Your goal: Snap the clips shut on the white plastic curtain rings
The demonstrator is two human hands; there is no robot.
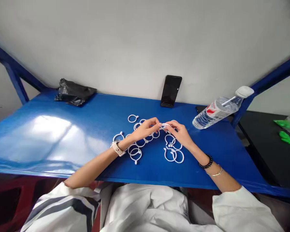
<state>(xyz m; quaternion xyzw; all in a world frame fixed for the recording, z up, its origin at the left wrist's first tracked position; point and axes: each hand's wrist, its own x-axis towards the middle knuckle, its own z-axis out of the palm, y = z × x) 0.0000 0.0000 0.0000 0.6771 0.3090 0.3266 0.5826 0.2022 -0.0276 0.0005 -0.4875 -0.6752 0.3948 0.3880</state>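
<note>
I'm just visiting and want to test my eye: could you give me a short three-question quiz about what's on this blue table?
1. True or false: both hands pinch the same white ring.
2. What leans upright against the wall behind the hands? A) a phone B) a book C) a mug
3. Fill in: the water bottle lies on its ____.

Key
1. True: the left hand and right hand meet on one white ring, with loose rings scattered on the blue table beneath.
2. A: the phone.
3. Side: the water bottle lies tipped over, cap pointing right.
</note>
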